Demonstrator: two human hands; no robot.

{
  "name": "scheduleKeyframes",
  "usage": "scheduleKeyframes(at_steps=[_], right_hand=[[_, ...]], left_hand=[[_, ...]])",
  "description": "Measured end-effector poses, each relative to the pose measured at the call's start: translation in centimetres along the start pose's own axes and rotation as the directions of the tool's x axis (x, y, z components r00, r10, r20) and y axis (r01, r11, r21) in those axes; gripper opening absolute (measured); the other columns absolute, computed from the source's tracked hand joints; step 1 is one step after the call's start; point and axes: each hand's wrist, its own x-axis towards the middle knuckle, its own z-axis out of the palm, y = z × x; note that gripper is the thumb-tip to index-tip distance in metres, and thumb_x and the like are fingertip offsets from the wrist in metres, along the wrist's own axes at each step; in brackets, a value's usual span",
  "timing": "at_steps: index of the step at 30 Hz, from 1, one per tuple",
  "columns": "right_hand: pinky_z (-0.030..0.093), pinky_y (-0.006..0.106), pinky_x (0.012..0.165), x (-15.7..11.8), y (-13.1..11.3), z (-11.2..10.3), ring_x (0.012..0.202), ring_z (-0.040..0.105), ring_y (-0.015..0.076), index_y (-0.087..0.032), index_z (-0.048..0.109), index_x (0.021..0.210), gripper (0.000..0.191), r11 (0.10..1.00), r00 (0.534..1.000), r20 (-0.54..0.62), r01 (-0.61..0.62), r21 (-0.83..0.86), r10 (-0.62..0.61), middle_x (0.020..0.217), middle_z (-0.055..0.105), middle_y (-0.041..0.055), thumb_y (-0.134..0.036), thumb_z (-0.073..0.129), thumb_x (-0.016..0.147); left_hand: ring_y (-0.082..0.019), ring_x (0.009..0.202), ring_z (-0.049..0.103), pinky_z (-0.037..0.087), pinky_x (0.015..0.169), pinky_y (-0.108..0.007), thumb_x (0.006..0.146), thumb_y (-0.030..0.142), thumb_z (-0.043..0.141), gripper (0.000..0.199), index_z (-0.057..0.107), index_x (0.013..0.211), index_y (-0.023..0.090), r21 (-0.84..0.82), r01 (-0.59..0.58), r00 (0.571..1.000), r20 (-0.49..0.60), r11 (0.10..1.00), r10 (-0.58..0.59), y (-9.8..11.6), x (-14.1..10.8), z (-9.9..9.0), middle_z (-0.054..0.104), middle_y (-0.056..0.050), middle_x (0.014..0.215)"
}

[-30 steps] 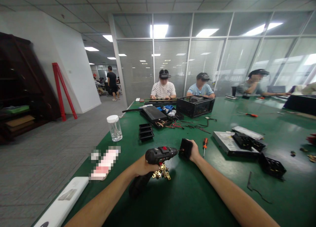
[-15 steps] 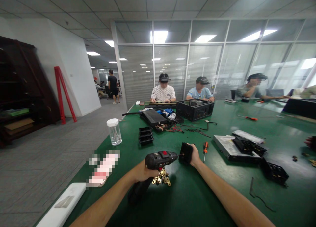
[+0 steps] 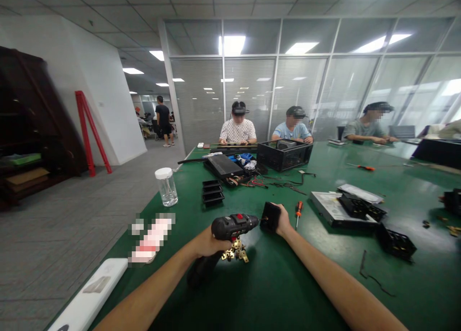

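My left hand (image 3: pixel 212 243) is wrapped round the grip of a black cordless drill (image 3: pixel 234 226), which points to the right. The tip of its bit meets or nearly meets a black plastic box (image 3: pixel 269 218); I cannot tell whether they touch. My right hand (image 3: pixel 283 219) grips that box from its right side and holds it up over the table. Below the drill lies a small heap of brass metal pieces (image 3: pixel 236 251). Right of the box is an orange-handled screwdriver (image 3: pixel 298 213) on the green table (image 3: pixel 281 288).
Black trays (image 3: pixel 212 194) and a clear jar (image 3: pixel 166 187) stand beyond my left hand. A dark case (image 3: pixel 284 154) and cables are at the back. To the right lie a silver drive (image 3: pixel 329 207) and another black box (image 3: pixel 396 241). Several people sit across the table.
The view has tipped slightly, so the scene sits a little higher. Both hands keep their hold, with drill and box barely moved. The person at far right has lowered a hand from the face.
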Motion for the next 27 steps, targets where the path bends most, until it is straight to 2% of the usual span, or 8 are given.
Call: scheduleKeyframes(at_steps=[6, 12, 17, 27], right_hand=[[0.041, 0.029, 0.043, 0.15, 0.07, -0.25, 0.045, 0.051, 0.0162, -0.021, 0.055, 0.071, 0.016, 1.000, 1.000, -0.012, -0.004, -0.017, 0.004, 0.052, 0.055, 0.0002, -0.034, 0.047, 0.072], [0.041, 0.030, 0.044, 0.06, 0.06, -0.24, 0.045, 0.052, 0.0171, -0.021, 0.056, 0.072, 0.017, 1.000, 0.999, -0.032, -0.024, -0.011, 0.024, 0.052, 0.056, 0.0006, -0.035, 0.047, 0.071], [0.042, 0.029, 0.045, 0.29, 0.13, -0.53, 0.045, 0.052, 0.0167, -0.021, 0.056, 0.071, 0.017, 1.000, 1.000, -0.011, -0.009, -0.029, 0.009, 0.052, 0.056, 0.0005, -0.035, 0.047, 0.071], [0.041, 0.029, 0.045, 0.43, 0.10, -0.63, 0.045, 0.051, 0.0169, -0.020, 0.055, 0.070, 0.016, 1.000, 1.000, 0.006, -0.012, -0.013, 0.012, 0.052, 0.055, 0.0006, -0.034, 0.048, 0.071]], left_hand=[[-0.013, 0.063, 0.049, 0.041, 0.060, -0.025, 0.060, 0.012, 0.065, 0.022, 0.060, 0.082, 0.012, -0.002, 0.022, 1.000, 0.004, 1.000, -0.022, -0.42, -0.02, -0.11, 0.056, 0.000, 0.067], [-0.012, 0.064, 0.048, 0.040, 0.060, -0.024, 0.061, 0.013, 0.065, 0.032, 0.060, 0.093, 0.013, 0.030, -0.026, 1.000, -0.001, 0.999, 0.026, -0.61, -0.10, -0.12, 0.057, 0.000, 0.072], [-0.012, 0.064, 0.047, 0.039, 0.061, -0.023, 0.060, 0.012, 0.065, 0.030, 0.060, 0.090, 0.012, 0.036, -0.026, 1.000, 0.002, 0.999, 0.026, -0.26, -0.06, 0.02, 0.056, 0.000, 0.071], [-0.014, 0.071, 0.049, 0.041, 0.065, -0.025, 0.059, 0.016, 0.069, 0.042, 0.060, 0.100, 0.011, 0.001, -0.042, 0.999, 0.004, 0.999, 0.042, -0.32, 0.02, 0.09, 0.059, -0.002, 0.078]])
